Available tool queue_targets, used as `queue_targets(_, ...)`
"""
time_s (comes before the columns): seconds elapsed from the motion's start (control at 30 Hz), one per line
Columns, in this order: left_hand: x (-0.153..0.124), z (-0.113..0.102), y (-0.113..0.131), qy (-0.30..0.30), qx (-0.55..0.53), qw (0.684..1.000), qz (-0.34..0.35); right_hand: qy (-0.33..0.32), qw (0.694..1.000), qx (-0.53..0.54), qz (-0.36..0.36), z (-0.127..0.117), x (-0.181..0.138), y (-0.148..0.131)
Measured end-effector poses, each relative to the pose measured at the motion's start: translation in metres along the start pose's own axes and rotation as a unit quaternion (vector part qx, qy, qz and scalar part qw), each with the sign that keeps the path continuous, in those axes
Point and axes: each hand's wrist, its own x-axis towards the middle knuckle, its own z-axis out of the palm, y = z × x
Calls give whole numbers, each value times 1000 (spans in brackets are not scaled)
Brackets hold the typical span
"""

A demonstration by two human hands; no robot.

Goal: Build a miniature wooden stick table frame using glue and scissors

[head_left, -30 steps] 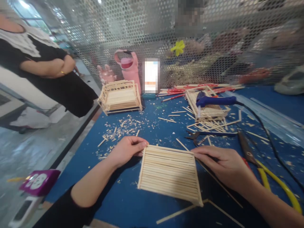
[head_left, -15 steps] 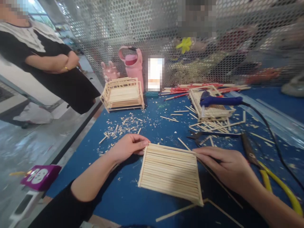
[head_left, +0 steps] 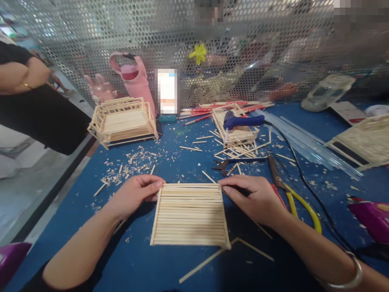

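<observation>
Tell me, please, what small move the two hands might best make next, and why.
Perhaps ease the stick panel a little away from the thin stick by its near right corner: the left hand and right hand pinch its two far corners, so could probably shift it evenly, and the stick lies so close that I cannot tell whether it touches.

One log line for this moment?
left hand: holds stick panel, far-left corner | right hand: holds far-right corner | glue gun: lies beyond

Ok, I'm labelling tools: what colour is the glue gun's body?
The glue gun's body is blue, clearest in the head view.
</observation>
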Motion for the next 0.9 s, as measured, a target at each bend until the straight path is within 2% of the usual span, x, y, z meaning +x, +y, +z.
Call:
queue_targets(0.43, -3, 3, 4, 3, 1, 1000, 11, -21, 999, 39, -12, -1, 2, -4)
queue_targets(0.63, -2, 4, 3, 12, 2, 1000, 26, 4, 994, 80, 71, 0, 2, -8)
queue_targets(0.8, -1, 5, 2, 13, -1, 999, 31, -35, 996, 51, 64, -2, 5, -9)
queue_targets(0.9, -2, 5, 2, 4, 4, 999, 35, -35, 996, 47, 61, -1, 6, -8)
